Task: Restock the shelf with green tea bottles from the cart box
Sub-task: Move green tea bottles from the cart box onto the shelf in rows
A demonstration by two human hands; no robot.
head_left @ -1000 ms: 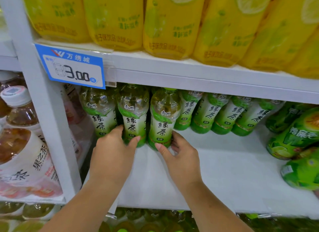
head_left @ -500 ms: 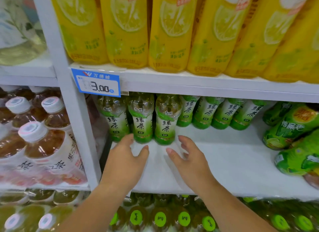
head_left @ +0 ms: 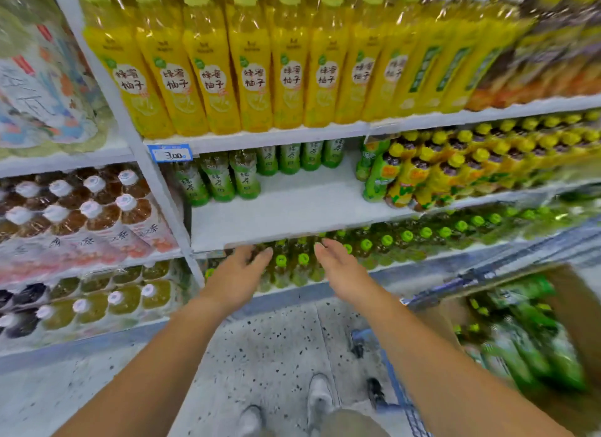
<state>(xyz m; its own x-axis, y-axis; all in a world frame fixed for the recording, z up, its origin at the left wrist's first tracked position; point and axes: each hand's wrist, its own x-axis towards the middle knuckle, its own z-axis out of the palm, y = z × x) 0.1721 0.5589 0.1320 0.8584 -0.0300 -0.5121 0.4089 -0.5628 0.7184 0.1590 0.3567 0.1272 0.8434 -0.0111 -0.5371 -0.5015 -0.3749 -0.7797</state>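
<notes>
Your left hand (head_left: 239,274) and right hand (head_left: 341,269) hang empty, fingers spread, just in front of the shelf (head_left: 292,215) edge. Seven tea bottles (head_left: 217,183) stand at its back: three forward on the left, four behind. Much of the shelf is bare. Purple-labelled bottles (head_left: 422,173) crowd its right end. More tea bottles lie blurred in the box (head_left: 572,306) on the cart (head_left: 400,401) at your right.
</notes>
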